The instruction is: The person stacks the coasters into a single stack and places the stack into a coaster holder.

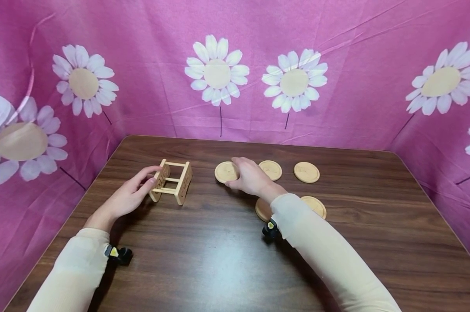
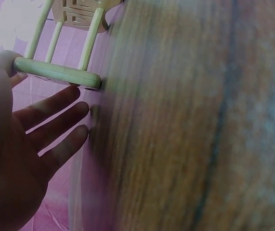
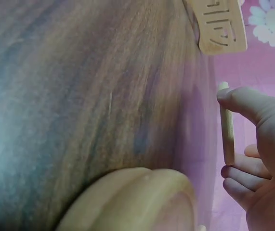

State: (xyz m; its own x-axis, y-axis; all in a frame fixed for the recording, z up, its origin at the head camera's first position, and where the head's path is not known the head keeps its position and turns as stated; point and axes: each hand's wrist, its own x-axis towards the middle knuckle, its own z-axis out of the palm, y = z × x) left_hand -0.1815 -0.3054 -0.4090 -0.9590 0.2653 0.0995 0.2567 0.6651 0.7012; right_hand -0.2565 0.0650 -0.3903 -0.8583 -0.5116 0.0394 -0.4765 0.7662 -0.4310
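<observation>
My left hand point(image 1: 131, 195) pinches the left side panel of a light wooden coaster holder point(image 1: 184, 184) with thumb and index finger. The other fingers extend below that panel in the left wrist view. The holder has two cut-out side panels joined by thin rods, and no coaster shows between them. To its right, my right hand point(image 1: 252, 177) holds a round wooden coaster point(image 1: 225, 172) by its rim, thumb on one edge and fingers on the opposite one. This coaster point(image 3: 228, 132) appears edge-on in the right wrist view. Its face carries a faint engraved design.
Two more coasters lie behind and right of my right hand, a middle one point(image 1: 271, 169) and a right one point(image 1: 306, 172). Nearer, another coaster point(image 1: 314, 207) and a darker-looking coaster point(image 1: 263, 210) lie partly under the right forearm. A pink flowered cloth point(image 1: 250, 121) borders the brown table point(image 1: 203, 268).
</observation>
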